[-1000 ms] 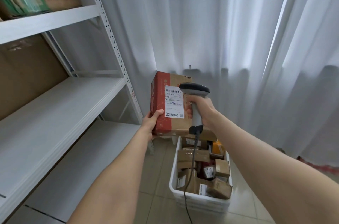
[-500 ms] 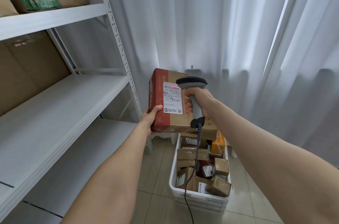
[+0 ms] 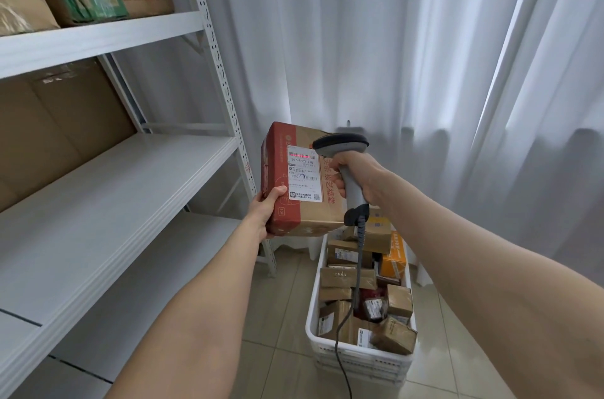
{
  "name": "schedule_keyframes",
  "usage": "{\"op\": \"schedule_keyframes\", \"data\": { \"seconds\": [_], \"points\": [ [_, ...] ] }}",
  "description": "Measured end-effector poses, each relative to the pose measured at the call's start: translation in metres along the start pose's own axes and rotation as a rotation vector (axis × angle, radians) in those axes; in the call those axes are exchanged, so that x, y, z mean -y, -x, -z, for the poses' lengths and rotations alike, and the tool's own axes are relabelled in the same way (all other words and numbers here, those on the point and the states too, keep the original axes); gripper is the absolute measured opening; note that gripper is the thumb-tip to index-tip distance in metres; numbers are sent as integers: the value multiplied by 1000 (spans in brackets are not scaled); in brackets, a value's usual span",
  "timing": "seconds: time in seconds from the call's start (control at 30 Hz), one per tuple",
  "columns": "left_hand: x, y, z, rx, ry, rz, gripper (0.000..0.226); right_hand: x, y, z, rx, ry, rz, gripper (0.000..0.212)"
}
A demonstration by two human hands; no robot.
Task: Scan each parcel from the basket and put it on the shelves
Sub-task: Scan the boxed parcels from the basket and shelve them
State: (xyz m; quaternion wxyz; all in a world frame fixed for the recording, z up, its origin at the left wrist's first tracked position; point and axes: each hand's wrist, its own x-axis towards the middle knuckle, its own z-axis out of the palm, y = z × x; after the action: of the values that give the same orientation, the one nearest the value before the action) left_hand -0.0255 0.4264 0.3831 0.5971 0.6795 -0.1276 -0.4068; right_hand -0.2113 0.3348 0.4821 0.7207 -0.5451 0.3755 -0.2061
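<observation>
Red scan light is now lying across the top barcode of the shipping label (image 3: pixel 304 176), which was unlit a second ago, and the parcel (image 3: pixel 307 219) is sitting slightly higher. The left hand (image 3: pixel 264 212) is cupping the parcel's lower left corner, thumb pressing on its front face. The right hand (image 3: pixel 356 173) is closing its grip round the handle of the barcode scanner (image 3: pixel 341 144), whose head is pointing left at the label from just beside it. The parcel is hanging in the air above the far end of the white basket (image 3: pixel 376 366), its long axis standing nearly upright. The bare middle shelf (image 3: pixel 114 209) is lying to the parcel's left, so the left hand, already carrying it, looks the nearer one for placing.
</observation>
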Motion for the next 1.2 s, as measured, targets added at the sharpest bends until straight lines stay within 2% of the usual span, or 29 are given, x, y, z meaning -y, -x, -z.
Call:
{"op": "schedule_keyframes", "data": {
  "seconds": [0.57,0.87,1.2],
  "points": [
    [8,6,18,-32,0,11,64,-6,-3,-14,15,-21,-25,6],
    [4,19,14,-95,18,13,62,2,-3,-7,88,-1,-47,12],
    [11,31,6,-141,22,13,66,12,10,7,163,52,-32,5]
  ]
}}
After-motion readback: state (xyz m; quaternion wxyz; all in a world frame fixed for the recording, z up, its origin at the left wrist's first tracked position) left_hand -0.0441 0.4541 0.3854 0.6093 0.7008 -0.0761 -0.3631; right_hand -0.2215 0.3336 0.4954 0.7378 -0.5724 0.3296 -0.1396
